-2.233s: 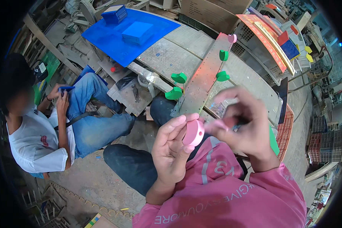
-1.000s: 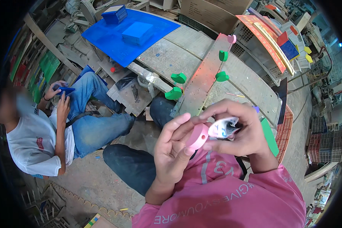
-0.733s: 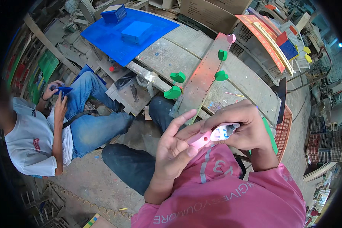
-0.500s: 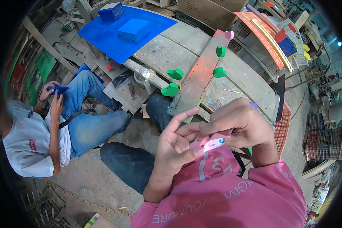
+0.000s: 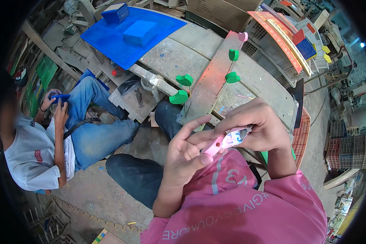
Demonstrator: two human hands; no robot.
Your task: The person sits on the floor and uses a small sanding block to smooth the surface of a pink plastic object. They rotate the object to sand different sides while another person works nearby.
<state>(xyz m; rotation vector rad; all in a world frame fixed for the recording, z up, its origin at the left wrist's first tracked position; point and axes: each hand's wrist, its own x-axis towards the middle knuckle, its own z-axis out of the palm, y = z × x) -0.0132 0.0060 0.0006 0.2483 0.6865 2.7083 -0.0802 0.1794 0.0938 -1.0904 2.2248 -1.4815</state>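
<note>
I read left hand [image 5: 184, 156] clamped on pink piece [image 5: 211, 147], right hand [image 5: 259, 125] on folded sheet [image 5: 234, 138]; green pieces [image 5: 184, 80] mounted along edges of board [image 5: 209, 81], held piece unmounted.

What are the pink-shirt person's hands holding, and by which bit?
The left hand holds a pink piece, thumb at its lower end. The right hand holds a white scrap; its fingers hide exactly where.
</note>
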